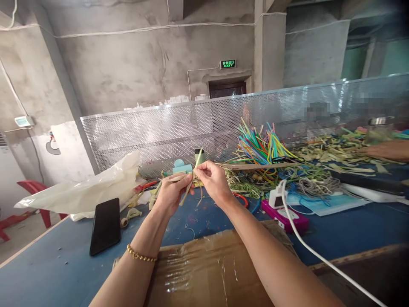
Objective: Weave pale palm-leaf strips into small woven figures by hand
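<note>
Above the blue table, my left hand [172, 194] pinches a small bundle of pale, flat fabric-like strips [185, 195] between thumb and fingers. Right beside it, my right hand [213, 181] has thumb and forefinger closed at the same bundle, on a light green strip [200, 156] that points upward. Loose strip ends dangle below and between the two hands. Exactly where the strips cross is partly hidden by my fingers. Behind my hands are a light blue object [182, 167] and a dark-lidded green container [200, 152], both partly covered.
Cardboard [207, 268] lies under my forearms. Left are a black phone [105, 226] and a plastic bag [83, 187]. Right are colourful thin rods [262, 143], a magenta power strip [286, 216] with a white cable, a blue face mask [338, 204], strip scraps [332, 149] and another person's hand [388, 150].
</note>
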The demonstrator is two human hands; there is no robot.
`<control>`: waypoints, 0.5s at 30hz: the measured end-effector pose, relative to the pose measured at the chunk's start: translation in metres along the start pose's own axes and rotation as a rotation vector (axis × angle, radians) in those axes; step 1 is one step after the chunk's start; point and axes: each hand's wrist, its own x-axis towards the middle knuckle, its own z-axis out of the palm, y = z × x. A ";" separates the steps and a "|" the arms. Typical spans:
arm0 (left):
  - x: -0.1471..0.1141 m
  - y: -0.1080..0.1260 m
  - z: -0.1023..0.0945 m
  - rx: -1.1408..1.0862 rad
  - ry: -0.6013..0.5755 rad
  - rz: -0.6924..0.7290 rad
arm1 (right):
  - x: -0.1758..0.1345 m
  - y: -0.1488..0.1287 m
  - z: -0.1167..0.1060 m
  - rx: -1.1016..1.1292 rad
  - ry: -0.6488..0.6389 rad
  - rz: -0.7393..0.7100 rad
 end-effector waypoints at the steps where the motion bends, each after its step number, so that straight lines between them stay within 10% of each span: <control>1: 0.002 -0.002 -0.002 -0.010 0.050 0.009 | 0.001 0.000 -0.002 -0.096 0.074 -0.055; 4: 0.007 -0.010 -0.010 -0.080 0.194 0.016 | -0.001 -0.005 -0.004 -0.332 0.169 -0.215; 7: 0.011 -0.016 -0.014 -0.103 0.276 0.015 | -0.008 -0.012 0.001 -0.417 -0.075 -0.186; 15: 0.009 -0.019 -0.003 -0.170 0.167 0.068 | -0.014 -0.005 0.015 -0.390 -0.204 0.020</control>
